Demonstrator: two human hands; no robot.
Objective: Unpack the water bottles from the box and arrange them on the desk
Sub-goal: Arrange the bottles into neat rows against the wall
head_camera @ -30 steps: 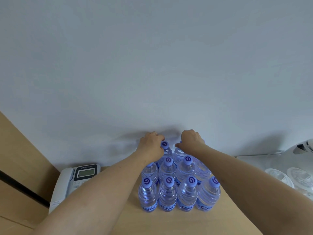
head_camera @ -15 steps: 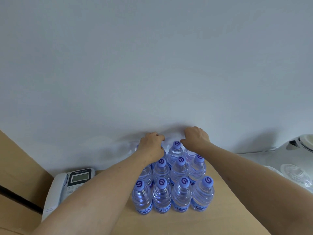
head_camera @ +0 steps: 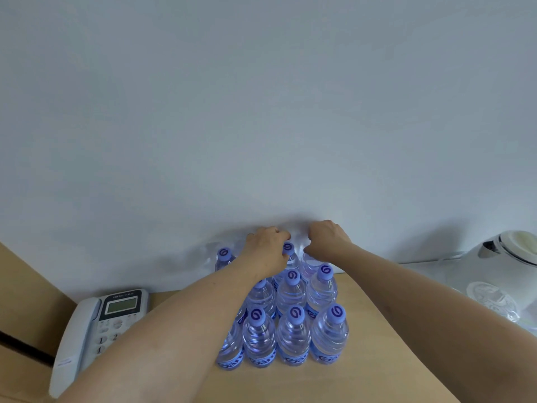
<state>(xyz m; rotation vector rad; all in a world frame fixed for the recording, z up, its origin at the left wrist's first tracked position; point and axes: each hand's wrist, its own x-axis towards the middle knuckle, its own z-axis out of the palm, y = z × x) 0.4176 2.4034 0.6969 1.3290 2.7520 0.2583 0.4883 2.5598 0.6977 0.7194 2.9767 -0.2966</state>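
Roughly a dozen water bottles stand upright in tight rows on the wooden desk, packed against the white wall; clear plastic, filled, each with a purple cap carrying a dark swirl mark; blue labels low on the front row, lettering cut off and not readable; one bottle stands at the far left of the back row. Left hand and right hand both reach over the back row, fingers curled, knuckles up; what they pinch I cannot tell, possibly thin clear wrap, fingertips hidden. Left of the bottles, a desk phone: grey handset, small green screen, keys 1 and 2 legible, brand line too small to read. Far right, a white kettle and clear plastic packaging.
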